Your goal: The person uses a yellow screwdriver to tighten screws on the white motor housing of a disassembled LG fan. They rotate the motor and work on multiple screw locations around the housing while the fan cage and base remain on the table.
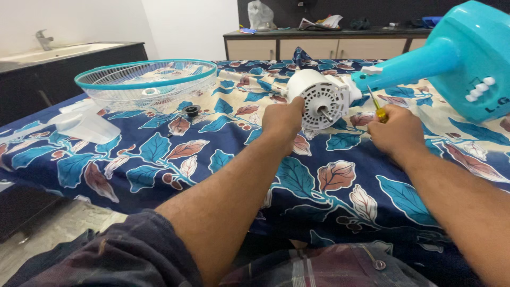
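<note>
A white fan motor housing (pixel 321 96) with a metal shaft lies on its side on the leaf-patterned bedsheet (pixel 223 159), joined to a turquoise fan stand (pixel 462 58). My left hand (pixel 282 119) grips the housing's left edge. My right hand (pixel 397 133) is shut on a screwdriver (pixel 377 108) with a yellow handle, its tip pointing up toward the joint between housing and stand neck.
A clear fan guard with a turquoise rim (pixel 146 82) lies at the left. A small black cap (pixel 191 110) sits beside it. Translucent fan blades (pixel 85 125) rest at the far left. A sink counter (pixel 53 58) and a cluttered cabinet (pixel 319 40) stand behind.
</note>
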